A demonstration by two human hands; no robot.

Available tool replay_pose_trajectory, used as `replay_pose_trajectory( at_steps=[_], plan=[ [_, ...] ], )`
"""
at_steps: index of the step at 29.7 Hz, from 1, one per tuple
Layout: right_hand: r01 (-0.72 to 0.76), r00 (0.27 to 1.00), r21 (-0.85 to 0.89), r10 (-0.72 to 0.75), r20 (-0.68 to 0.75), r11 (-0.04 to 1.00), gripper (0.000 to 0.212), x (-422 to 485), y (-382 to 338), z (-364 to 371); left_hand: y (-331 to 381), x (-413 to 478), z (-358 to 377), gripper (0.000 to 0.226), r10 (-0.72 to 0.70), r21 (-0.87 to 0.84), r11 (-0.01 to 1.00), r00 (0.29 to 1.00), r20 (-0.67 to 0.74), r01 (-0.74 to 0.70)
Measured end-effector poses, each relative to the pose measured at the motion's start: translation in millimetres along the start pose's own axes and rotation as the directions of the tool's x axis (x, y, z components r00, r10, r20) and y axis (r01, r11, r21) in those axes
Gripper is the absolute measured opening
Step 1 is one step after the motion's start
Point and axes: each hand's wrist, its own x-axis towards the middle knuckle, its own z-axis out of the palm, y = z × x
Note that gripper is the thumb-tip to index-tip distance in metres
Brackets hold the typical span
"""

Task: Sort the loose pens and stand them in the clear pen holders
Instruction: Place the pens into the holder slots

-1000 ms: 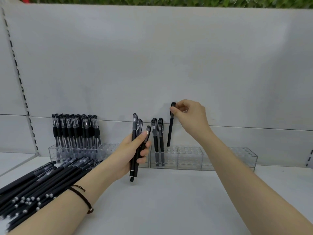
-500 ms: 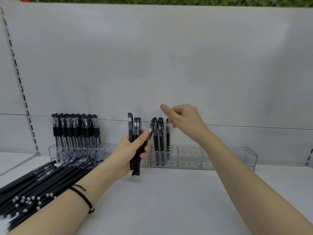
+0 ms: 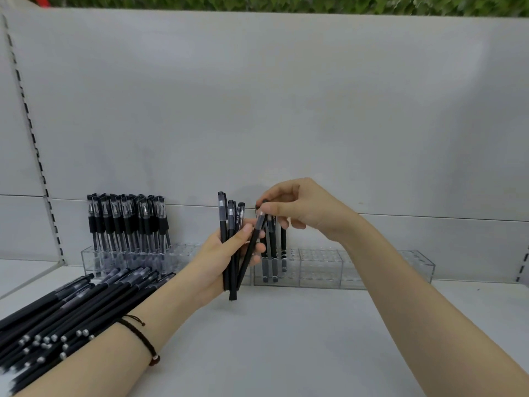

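Three slim black pens [image 3: 274, 245] now stand at the left end of the right-hand clear plastic pen holder [image 3: 357, 270], one more than a second ago. The right hand [image 3: 303, 210] is back, pinching the cap of a tilted black pen [image 3: 252, 247] from the bundle [image 3: 226, 233] the left hand [image 3: 226, 259] grips upright: next one's coming. Free holes run to the holder's right end; a loose pile of pens [image 3: 71, 310] lies at the white shelf [image 3: 286, 339]'s left edge.

Some black pens [image 3: 126, 224] stand upright in clear holders [image 3: 357, 267].
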Motion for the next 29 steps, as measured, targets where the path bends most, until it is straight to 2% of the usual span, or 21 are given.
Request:
replay_pose_trajectory(
  at_steps=[3,6,8,11,15,20,23,26,29],
  plan=[
    [0.064,0.983,0.155,-0.036,-0.179,0.986,0.012,3.8,1.6,-7.2,-0.1,-0.8,-1.7,0.02,-0.048,0.099,0.994,0.999,-0.027,0.05],
    [0.161,0.918,0.26,-0.048,-0.394,0.952,0.013,5.2,0.4,-17.8,-2.6,1.3,-7.4,0.023,-0.061,0.192,0.978,0.992,-0.106,0.081],
    [0.196,0.871,0.23,-0.061,-0.487,0.953,0.013,4.2,0.7,-24.0,-3.7,3.7,-9.5,0.026,-0.046,0.25,0.965,0.989,-0.143,0.081],
    [0.179,0.826,0.092,-0.099,-0.554,0.98,0.014,5.7,5.5,-28.4,-2.9,5.9,-10.1,0.031,-0.076,0.175,0.979,0.984,-0.163,0.104],
    [0.122,0.824,-0.093,-0.153,-0.546,0.988,0.014,11.2,16.0,-26.8,1.1,6.1,-7.7,0.028,-0.157,0.052,0.985,0.977,-0.144,0.165],
    [0.092,0.85,-0.153,-0.157,-0.502,0.984,0.012,12.4,22.0,-22.3,0.9,10.0,-8.7,0.023,-0.232,-0.034,0.973,0.966,-0.114,0.229],
    [0.104,0.872,-0.149,-0.162,-0.462,0.983,0.011,11.1,16.8,-21.6,1.5,6.7,-5.8,0.014,-0.206,-0.072,0.977,0.974,-0.097,0.199],
    [0.108,0.894,-0.175,-0.173,-0.413,0.979,0.011,10.2,12.9,-21.5,0.9,3.0,-2.5,0.01,-0.151,-0.04,0.988,0.984,-0.09,0.148],
    [0.041,0.957,-0.282,-0.119,-0.263,0.958,0.01,8.8,14.9,-16.8,0.0,1.4,-3.1,0.008,-0.135,0.023,0.99,0.986,-0.094,0.137]
  ],
)
